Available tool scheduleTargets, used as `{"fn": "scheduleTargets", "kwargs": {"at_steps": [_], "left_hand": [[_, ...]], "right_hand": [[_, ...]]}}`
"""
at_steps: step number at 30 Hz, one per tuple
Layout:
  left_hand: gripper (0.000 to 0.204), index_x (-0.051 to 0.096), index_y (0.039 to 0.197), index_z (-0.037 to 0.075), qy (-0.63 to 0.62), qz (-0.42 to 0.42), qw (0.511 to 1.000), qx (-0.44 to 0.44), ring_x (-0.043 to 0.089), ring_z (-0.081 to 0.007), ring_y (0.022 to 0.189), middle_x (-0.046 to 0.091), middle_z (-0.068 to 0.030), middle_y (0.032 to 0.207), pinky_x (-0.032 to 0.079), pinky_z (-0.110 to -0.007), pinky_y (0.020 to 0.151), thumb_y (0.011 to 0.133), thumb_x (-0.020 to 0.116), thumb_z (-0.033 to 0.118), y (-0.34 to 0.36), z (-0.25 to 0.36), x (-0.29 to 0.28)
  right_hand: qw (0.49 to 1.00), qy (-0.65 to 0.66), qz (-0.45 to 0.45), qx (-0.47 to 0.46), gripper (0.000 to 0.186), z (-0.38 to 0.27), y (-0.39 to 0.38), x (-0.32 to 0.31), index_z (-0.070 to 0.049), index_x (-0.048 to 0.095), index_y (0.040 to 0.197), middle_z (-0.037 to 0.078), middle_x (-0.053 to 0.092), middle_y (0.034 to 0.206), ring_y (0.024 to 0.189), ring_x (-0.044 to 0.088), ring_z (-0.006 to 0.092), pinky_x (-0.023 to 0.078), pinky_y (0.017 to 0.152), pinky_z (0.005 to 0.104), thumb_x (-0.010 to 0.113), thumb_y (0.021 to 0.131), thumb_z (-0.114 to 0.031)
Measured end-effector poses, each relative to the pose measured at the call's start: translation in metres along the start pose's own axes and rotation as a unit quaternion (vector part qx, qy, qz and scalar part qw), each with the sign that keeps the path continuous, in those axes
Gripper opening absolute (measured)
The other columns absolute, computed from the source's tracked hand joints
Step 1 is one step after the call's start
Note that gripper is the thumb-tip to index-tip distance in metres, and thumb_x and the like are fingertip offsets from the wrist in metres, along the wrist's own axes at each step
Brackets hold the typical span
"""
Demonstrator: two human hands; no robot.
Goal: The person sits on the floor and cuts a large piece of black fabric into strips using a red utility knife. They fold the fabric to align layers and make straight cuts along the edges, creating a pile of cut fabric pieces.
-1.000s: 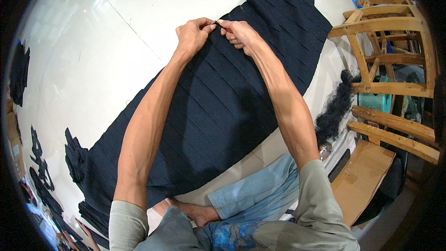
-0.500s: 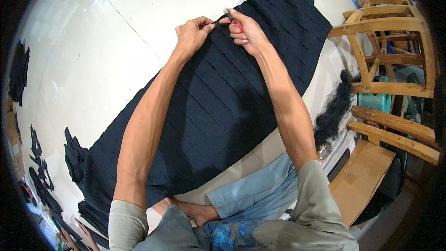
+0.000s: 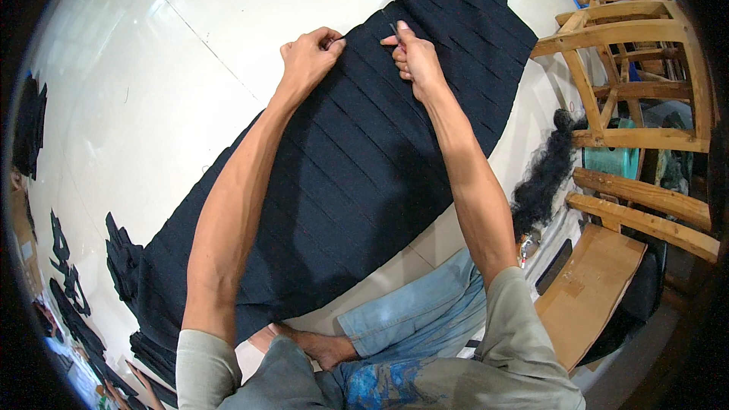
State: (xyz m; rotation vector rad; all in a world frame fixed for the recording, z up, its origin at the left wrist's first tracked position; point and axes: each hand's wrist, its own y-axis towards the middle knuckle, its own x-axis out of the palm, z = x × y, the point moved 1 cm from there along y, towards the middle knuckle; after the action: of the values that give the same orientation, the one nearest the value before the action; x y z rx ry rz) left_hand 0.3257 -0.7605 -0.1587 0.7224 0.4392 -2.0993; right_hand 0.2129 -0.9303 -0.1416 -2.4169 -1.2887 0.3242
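Across the pale tiled floor: dark ridged cloth, spread slantwise | left hand: thumb and forefinger pinching the cloth's far edge | right hand: closed around a small tool, mostly hidden, over the cloth | right side: wooden frame, near a heap of dark fluff

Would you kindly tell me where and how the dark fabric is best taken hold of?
The dark fabric is probably best pinched at its long upper-left edge, coming from the left: it lies largely flat, and that edge borders pale floor, where the left hand is.
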Motion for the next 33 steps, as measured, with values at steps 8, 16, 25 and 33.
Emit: {"fn": "scheduleTargets", "kwargs": {"at_steps": [8,16,25,33], "left_hand": [[0.033,0.076,0.099,0.013,0.059,-0.013,0.998,-0.011,0.066,-0.0223,0.084,0.074,-0.0067,0.084,0.026,-0.048,0.091,0.085,0.067,0.041,0.033,0.012,0.018],[0.027,0.076,0.098,0.015,0.029,0.007,1.000,-0.003,0.065,-0.0198,0.081,0.073,-0.0050,0.082,0.026,-0.043,0.091,0.088,0.065,0.037,0.030,0.004,0.021],[0.023,0.076,0.099,0.020,0.019,0.015,0.999,0.028,0.064,-0.0172,0.078,0.073,-0.0014,0.081,0.027,-0.040,0.091,0.088,0.065,0.037,0.030,-0.003,0.022],[0.025,0.076,0.099,0.019,0.024,0.005,0.999,0.028,0.064,-0.0173,0.077,0.073,-0.0019,0.080,0.026,-0.040,0.092,0.089,0.065,0.038,0.030,-0.005,0.023]], "right_hand": [[0.988,-0.135,-0.074,0.027,0.046,-0.019,0.022,0.016,0.001,0.068,0.092,-0.007,0.041,0.057,0.046,0.027,0.0039,0.020,0.042,0.0233,0.047,0.100,-0.040],[0.980,-0.170,-0.070,0.076,0.042,-0.026,0.027,0.020,-0.001,0.068,0.090,-0.010,0.039,0.055,0.043,0.023,0.0001,0.018,0.037,0.0183,0.046,0.101,-0.036],[0.982,-0.153,-0.082,0.077,0.039,-0.026,0.031,0.024,-0.003,0.066,0.089,-0.010,0.040,0.055,0.043,0.024,0.0000,0.018,0.036,0.0180,0.048,0.100,-0.035],[0.983,-0.163,-0.051,0.066,0.036,-0.020,0.035,0.026,-0.011,0.060,0.073,-0.009,0.040,0.050,0.044,0.025,0.0024,0.018,0.042,0.0221,0.057,0.096,-0.038]]}}
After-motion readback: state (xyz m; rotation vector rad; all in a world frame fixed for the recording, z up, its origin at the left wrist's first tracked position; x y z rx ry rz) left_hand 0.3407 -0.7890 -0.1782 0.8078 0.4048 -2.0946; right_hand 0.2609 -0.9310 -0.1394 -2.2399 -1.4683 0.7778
